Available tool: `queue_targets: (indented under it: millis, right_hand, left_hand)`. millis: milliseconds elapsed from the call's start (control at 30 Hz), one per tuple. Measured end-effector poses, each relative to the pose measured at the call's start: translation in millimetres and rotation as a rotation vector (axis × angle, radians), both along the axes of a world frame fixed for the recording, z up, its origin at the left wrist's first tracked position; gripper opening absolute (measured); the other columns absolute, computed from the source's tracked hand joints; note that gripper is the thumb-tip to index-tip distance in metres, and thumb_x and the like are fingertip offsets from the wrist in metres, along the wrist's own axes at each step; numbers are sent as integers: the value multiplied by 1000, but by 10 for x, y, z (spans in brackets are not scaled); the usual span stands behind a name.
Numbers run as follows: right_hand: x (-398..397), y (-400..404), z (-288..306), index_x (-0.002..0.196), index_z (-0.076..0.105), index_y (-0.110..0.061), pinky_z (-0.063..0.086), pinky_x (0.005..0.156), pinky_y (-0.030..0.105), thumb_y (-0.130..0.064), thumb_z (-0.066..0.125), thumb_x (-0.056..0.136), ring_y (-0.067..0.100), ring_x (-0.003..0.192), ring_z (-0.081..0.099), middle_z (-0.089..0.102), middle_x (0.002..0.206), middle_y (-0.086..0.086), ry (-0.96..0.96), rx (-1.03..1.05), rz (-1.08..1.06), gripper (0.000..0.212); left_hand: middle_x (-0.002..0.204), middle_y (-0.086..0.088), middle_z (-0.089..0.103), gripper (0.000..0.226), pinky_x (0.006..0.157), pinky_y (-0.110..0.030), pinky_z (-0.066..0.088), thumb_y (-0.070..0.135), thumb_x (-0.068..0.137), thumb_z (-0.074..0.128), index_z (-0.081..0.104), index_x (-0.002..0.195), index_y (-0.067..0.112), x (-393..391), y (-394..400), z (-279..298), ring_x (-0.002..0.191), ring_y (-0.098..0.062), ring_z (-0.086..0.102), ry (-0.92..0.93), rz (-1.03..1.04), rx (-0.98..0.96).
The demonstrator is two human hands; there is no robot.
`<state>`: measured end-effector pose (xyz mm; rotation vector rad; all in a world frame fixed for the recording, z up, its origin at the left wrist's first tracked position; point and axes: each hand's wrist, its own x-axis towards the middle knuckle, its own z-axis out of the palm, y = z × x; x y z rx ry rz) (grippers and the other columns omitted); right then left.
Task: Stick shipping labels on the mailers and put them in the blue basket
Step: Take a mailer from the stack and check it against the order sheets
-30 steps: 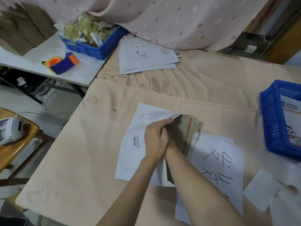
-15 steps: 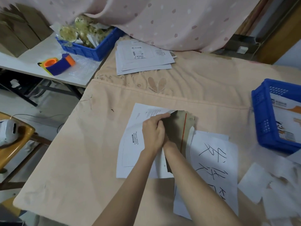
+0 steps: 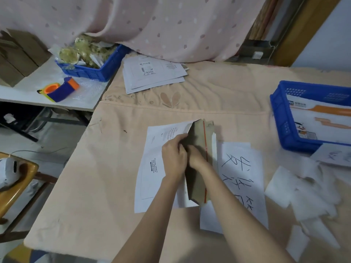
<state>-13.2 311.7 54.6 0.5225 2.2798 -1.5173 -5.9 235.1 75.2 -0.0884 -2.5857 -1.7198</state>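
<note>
**Flat mailer half-turned under two hands, basket waiting at the right edge**

Head view: the flat brown cardboard mailer with a red tear strip point(image 3: 199, 162) stands tilted on its long edge near the middle of the bench covered in peach cloth point(image 3: 114, 168), resting over a white printed shipping label sheet point(image 3: 152, 168). The left hand point(image 3: 174, 158) grips the sheet and the mailer's near face, fingers curled over them; the right hand point(image 3: 196, 158) pinches the mailer from the other side, its grip narrow on the board, though its fingertips are hidden behind the card.

The mailer looks light and stiff, likely to keep its shape when lifted by one long edge, but thin enough to crease if bent across the tear strip. The label sheet is limp paper and will probably slide on the cloth, so it needs pressing flat while the backing comes away. The safest hold seems to be the mailer's long edges, away from the strip.

To the right lies a white sheet with black handwritten characters point(image 3: 241, 177), just beside the mailer, then loose white backing scraps point(image 3: 303, 194) toward the right edge. The blue plastic basket point(image 3: 281, 126) sits at the far right edge, already holding a printed mailer; the way to it crosses only flat paper. A stack of white mailers point(image 3: 153, 74) lies at the far edge, well apart.
</note>
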Motion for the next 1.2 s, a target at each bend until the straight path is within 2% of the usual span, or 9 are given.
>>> queue_targets:
  millis: [200,333,433,500,733,833,900,1067,1200]
  right_hand:
    - [322,409,175,112,69,-13,49,91,24,-2,52,89,12,95,63,70,108,5,107,-265,-312,31]
    - [697,863,188,106,67,-5,54,71,15,-1,55,90,12,75,70,71,96,11,179,-626,-776,20]
    - [956,1175,-37,96,66,-8,49,60,15,-1,60,84,13,66,66,69,83,7,119,-496,-1161,16]
    - [1133,1330,-226,94,66,-12,45,61,17,-2,61,80,10,65,62,66,74,-5,9,-255,-1161,18]
    - [1493,1391,-580,129,47,-10,37,93,37,-36,71,75,31,119,43,48,125,12,-285,547,-774,64]
    - [1515,1333,-635,117,57,-12,43,81,32,-22,54,87,25,98,56,58,106,6,-312,766,-725,31]
    - [1466,1368,-605,96,62,-19,41,67,28,-18,68,72,19,75,59,61,83,-1,-372,756,-682,24]
    - [1408,1427,-594,121,52,-9,30,96,37,-14,54,82,31,114,46,56,119,14,-305,622,-801,39]
    - [1353,1555,-508,120,56,-7,40,88,39,-14,53,83,35,111,51,55,120,16,-183,482,-922,38]
  left_hand:
    - [108,-4,72,56,90,-17,42,0,68,34,71,110,11,182,264,65,101,-19,64,112,-95,-123]
    - [110,-6,71,51,92,-21,40,-10,75,40,70,111,10,258,372,2,102,-25,63,147,-103,-215]
    - [111,-7,70,50,93,-27,42,-12,80,41,70,113,12,318,457,-89,103,-27,62,113,-108,-260]
    - [110,-7,70,50,93,-30,44,-13,81,41,70,113,12,367,544,-138,102,-28,61,101,-116,-279]
    - [111,-10,70,47,102,-39,43,-15,83,41,69,113,8,497,777,-170,100,-30,62,115,-155,-322]
    - [115,-8,68,46,102,-34,43,-15,85,41,69,114,9,503,794,-182,105,-28,61,105,-148,-333]
    - [115,-8,68,46,101,-33,42,-15,86,41,69,114,9,490,792,-180,106,-28,60,106,-131,-343]
    - [116,-8,68,46,100,-33,42,-14,87,41,68,115,10,436,782,-208,107,-28,59,106,-118,-385]
    - [115,-8,68,46,105,-36,41,-14,87,40,68,115,10,392,764,-238,106,-27,59,90,-109,-387]
